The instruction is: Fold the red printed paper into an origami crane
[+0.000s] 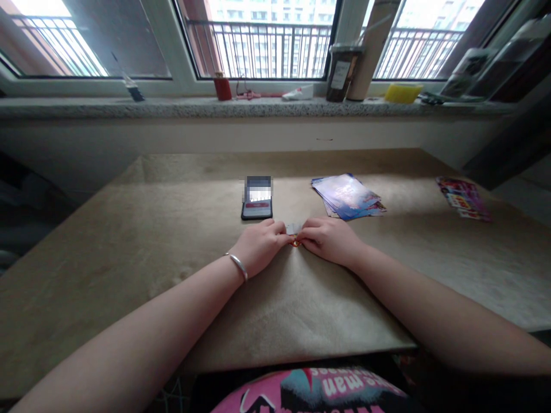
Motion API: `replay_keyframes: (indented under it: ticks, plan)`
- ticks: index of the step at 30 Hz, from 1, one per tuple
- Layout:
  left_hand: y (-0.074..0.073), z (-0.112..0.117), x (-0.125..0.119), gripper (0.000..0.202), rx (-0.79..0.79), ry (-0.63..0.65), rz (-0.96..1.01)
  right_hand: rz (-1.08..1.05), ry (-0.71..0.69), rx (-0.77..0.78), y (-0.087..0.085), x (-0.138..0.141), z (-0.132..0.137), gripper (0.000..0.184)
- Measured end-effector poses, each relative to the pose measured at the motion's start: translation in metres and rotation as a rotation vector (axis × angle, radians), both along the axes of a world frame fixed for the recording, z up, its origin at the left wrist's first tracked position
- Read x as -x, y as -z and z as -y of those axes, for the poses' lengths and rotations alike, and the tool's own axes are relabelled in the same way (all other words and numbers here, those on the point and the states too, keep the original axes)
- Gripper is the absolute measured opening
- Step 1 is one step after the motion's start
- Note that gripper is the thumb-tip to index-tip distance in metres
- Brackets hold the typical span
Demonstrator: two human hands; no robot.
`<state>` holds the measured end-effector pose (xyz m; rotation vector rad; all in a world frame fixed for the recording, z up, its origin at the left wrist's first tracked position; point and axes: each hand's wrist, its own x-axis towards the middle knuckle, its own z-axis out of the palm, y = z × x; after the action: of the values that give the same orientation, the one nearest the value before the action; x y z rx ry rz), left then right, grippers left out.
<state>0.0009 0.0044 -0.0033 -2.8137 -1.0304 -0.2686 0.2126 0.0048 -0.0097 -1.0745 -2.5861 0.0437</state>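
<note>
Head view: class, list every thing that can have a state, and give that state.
Left hand, fingertips pinched on the small wrapper.
Right hand, pinching the same small wrapper.
Phone, lying flat, screen lit.
Card stack, loosely fanned, lying flat.
Colourful packet, lying flat, untouched.

Both forearms are bare from the near edge up to the left hand (258, 248) and right hand (330, 241). A slim, plain silver bangle (238, 267) circles the left wrist. At the near edge shows a pink top (267, 396) printed with teal patches, white lettering and dark outlines
</note>
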Motion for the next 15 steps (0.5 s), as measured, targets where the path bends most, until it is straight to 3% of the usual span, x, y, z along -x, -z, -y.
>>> replay_keyframes:
  ticks: [8,15]
  plan:
    - [0.002,-0.002,0.000,0.017,0.007,-0.011,0.011,0.069,0.015,-0.028,0.002,0.002,0.000,0.024]
    - [-0.001,-0.002,-0.001,0.018,-0.009,0.046,-0.059,0.182,0.012,-0.034,-0.010,0.008,0.004,0.021]
